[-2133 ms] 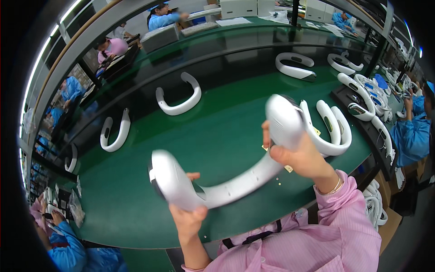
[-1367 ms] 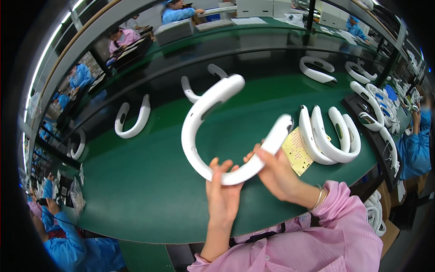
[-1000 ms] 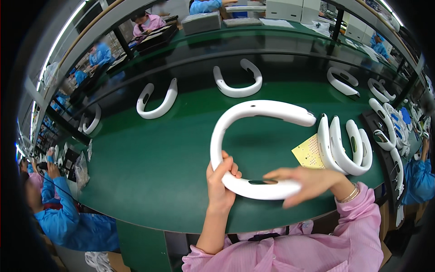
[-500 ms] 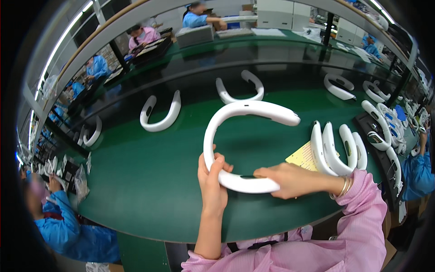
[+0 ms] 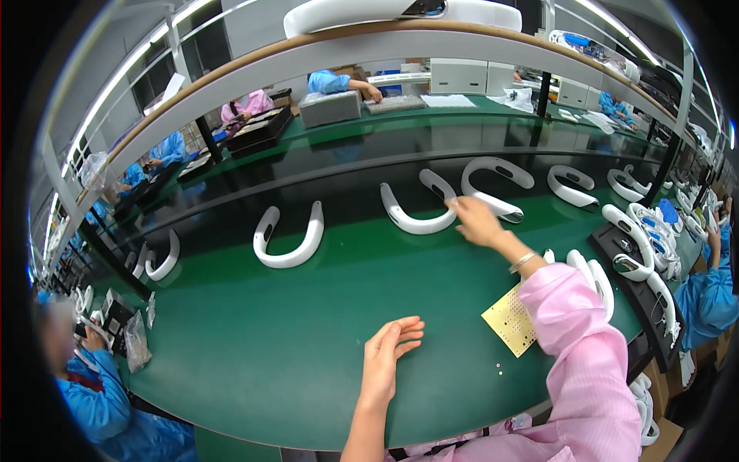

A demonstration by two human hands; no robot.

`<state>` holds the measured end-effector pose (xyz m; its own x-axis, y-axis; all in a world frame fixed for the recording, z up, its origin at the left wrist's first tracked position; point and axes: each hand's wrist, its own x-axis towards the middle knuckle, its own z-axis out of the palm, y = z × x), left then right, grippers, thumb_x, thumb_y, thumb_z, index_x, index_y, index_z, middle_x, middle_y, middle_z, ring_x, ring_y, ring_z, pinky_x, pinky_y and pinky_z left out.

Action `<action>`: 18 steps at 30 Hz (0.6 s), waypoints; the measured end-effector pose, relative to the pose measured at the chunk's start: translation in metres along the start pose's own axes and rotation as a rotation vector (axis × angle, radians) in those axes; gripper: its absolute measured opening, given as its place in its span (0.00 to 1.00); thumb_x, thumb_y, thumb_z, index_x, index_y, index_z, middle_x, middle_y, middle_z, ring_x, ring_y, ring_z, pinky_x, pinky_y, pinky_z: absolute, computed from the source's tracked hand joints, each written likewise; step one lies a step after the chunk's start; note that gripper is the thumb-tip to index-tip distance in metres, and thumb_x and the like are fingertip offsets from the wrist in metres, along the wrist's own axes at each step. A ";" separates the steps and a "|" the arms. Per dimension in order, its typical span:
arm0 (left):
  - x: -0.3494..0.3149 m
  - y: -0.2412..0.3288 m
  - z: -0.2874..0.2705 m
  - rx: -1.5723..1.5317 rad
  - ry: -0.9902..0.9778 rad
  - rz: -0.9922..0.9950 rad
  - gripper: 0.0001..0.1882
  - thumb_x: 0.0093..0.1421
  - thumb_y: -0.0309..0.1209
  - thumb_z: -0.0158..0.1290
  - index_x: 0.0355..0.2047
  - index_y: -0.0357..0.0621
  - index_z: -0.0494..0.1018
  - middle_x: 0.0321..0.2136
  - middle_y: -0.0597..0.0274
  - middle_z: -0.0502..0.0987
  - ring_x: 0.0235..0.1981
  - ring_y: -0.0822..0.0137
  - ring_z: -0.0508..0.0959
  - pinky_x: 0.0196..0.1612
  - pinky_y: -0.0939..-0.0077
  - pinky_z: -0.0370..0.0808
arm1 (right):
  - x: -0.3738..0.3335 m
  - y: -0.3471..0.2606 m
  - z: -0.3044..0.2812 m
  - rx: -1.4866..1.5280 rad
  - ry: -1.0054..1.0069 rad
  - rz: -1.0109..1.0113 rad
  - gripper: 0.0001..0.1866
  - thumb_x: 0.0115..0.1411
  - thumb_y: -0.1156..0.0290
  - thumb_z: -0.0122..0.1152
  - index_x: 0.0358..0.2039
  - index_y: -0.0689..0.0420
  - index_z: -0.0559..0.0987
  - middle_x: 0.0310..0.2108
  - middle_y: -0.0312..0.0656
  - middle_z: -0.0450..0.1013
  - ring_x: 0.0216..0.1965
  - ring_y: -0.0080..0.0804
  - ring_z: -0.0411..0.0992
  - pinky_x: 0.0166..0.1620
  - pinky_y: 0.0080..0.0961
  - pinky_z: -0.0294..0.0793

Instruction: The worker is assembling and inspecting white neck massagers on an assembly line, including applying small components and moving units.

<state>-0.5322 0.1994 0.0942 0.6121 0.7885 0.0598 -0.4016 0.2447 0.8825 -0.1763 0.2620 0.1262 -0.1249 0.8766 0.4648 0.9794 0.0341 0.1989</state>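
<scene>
My right hand (image 5: 479, 221) reaches across the green bench. Its fingers are closed at the right arm of a white U-shaped neckband (image 5: 419, 224); the contact itself is partly hidden. Just right of that hand lies another white C-shaped neckband (image 5: 500, 165), its opening facing right. My left hand (image 5: 389, 346) is held over the near part of the bench, empty, its fingers loosely bent and a little apart. A yellow sheet with rows of small dots (image 5: 508, 322) lies beside my right sleeve. Several white neckbands (image 5: 602, 289) are partly hidden behind that sleeve.
More neckbands stand along the back, including one (image 5: 289, 258) at left and one (image 5: 571, 189) at right. A black tray (image 5: 654, 308) with white parts borders the right side. A shelf rail (image 5: 416, 35) crosses above. Co-workers in blue sit at both sides.
The neckband that both hands held now lies at the back of the bench. My right hand has moved forward to the neckband beside it; my left hand has let go.
</scene>
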 end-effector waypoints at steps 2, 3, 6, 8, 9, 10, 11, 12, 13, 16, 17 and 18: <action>0.002 -0.002 0.000 0.007 0.014 0.009 0.18 0.64 0.35 0.39 0.42 0.31 0.71 0.37 0.53 0.76 0.38 0.68 0.75 0.42 0.74 0.73 | 0.006 -0.012 0.033 -0.030 0.046 -0.026 0.31 0.46 0.65 0.64 0.51 0.56 0.66 0.49 0.45 0.65 0.54 0.43 0.60 0.56 0.40 0.57; 0.004 -0.005 0.001 -0.002 0.025 0.012 0.18 0.64 0.35 0.39 0.41 0.31 0.71 0.36 0.53 0.76 0.37 0.68 0.75 0.41 0.74 0.73 | 0.002 -0.011 0.051 -0.044 0.058 0.021 0.27 0.47 0.63 0.64 0.47 0.56 0.68 0.46 0.44 0.66 0.53 0.42 0.61 0.58 0.41 0.54; 0.004 -0.005 0.000 0.020 0.105 0.053 0.16 0.64 0.33 0.41 0.40 0.33 0.72 0.35 0.55 0.76 0.36 0.69 0.75 0.40 0.76 0.73 | 0.011 -0.035 0.049 -0.010 0.014 0.260 0.18 0.47 0.66 0.64 0.37 0.56 0.71 0.38 0.43 0.67 0.44 0.43 0.64 0.52 0.41 0.59; 0.002 -0.003 -0.001 0.044 0.139 0.084 0.13 0.61 0.29 0.46 0.43 0.36 0.73 0.40 0.55 0.75 0.37 0.70 0.75 0.42 0.77 0.72 | 0.009 -0.040 0.027 0.169 0.092 0.135 0.15 0.49 0.69 0.62 0.36 0.57 0.71 0.36 0.44 0.66 0.40 0.42 0.62 0.46 0.39 0.58; 0.002 -0.002 -0.004 0.194 0.194 0.218 0.14 0.59 0.28 0.48 0.44 0.36 0.71 0.43 0.55 0.73 0.40 0.68 0.73 0.42 0.76 0.72 | 0.012 -0.059 0.007 0.221 0.131 0.055 0.15 0.50 0.68 0.61 0.38 0.57 0.71 0.34 0.45 0.65 0.39 0.43 0.60 0.45 0.38 0.56; 0.002 -0.002 -0.006 0.340 0.240 0.342 0.15 0.57 0.28 0.50 0.45 0.35 0.70 0.45 0.54 0.71 0.43 0.67 0.72 0.43 0.75 0.72 | 0.011 -0.075 -0.020 0.284 0.080 0.001 0.15 0.51 0.69 0.60 0.39 0.57 0.71 0.34 0.45 0.66 0.40 0.42 0.60 0.46 0.37 0.56; 0.000 -0.002 -0.008 0.494 0.286 0.456 0.18 0.56 0.27 0.52 0.47 0.35 0.69 0.48 0.53 0.69 0.46 0.65 0.71 0.43 0.74 0.72 | 0.009 -0.092 -0.048 0.356 0.025 -0.050 0.15 0.51 0.69 0.59 0.39 0.57 0.71 0.34 0.45 0.66 0.40 0.42 0.60 0.46 0.36 0.55; -0.002 0.007 -0.005 0.788 0.328 0.530 0.30 0.49 0.28 0.57 0.53 0.34 0.63 0.54 0.52 0.62 0.54 0.59 0.65 0.50 0.64 0.68 | 0.000 -0.102 -0.078 0.416 -0.032 -0.088 0.15 0.52 0.69 0.59 0.40 0.57 0.71 0.34 0.45 0.66 0.41 0.42 0.60 0.46 0.35 0.54; -0.004 0.014 -0.001 0.949 0.327 0.623 0.33 0.46 0.29 0.59 0.54 0.35 0.61 0.55 0.52 0.62 0.54 0.57 0.64 0.52 0.61 0.66 | -0.013 -0.108 -0.108 0.463 -0.120 -0.165 0.16 0.53 0.68 0.57 0.42 0.57 0.71 0.35 0.45 0.65 0.40 0.42 0.59 0.46 0.36 0.54; -0.010 0.029 0.000 1.281 0.181 0.893 0.46 0.34 0.32 0.64 0.56 0.36 0.58 0.54 0.50 0.63 0.57 0.51 0.61 0.58 0.52 0.56 | -0.045 -0.135 -0.182 0.636 -0.346 -0.429 0.19 0.52 0.63 0.60 0.43 0.56 0.72 0.34 0.41 0.65 0.41 0.39 0.60 0.48 0.35 0.53; -0.011 0.035 -0.003 1.193 -0.022 1.064 0.45 0.31 0.32 0.65 0.53 0.36 0.61 0.47 0.51 0.70 0.47 0.52 0.71 0.49 0.58 0.67 | -0.053 -0.142 -0.191 0.723 -0.377 -0.512 0.23 0.49 0.61 0.63 0.45 0.56 0.72 0.38 0.41 0.66 0.44 0.38 0.60 0.49 0.33 0.55; -0.020 0.035 -0.006 1.150 -0.086 1.066 0.43 0.31 0.32 0.65 0.50 0.36 0.62 0.40 0.53 0.73 0.39 0.56 0.74 0.42 0.64 0.70 | -0.062 -0.142 -0.195 0.772 -0.324 -0.493 0.27 0.47 0.60 0.65 0.47 0.56 0.71 0.41 0.41 0.66 0.47 0.39 0.60 0.51 0.33 0.55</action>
<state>-0.5625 0.1951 0.1213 0.4480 0.2681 0.8529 0.0318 -0.9581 0.2845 -0.3385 0.1090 0.2374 -0.6125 0.7654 0.1974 0.6778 0.6371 -0.3669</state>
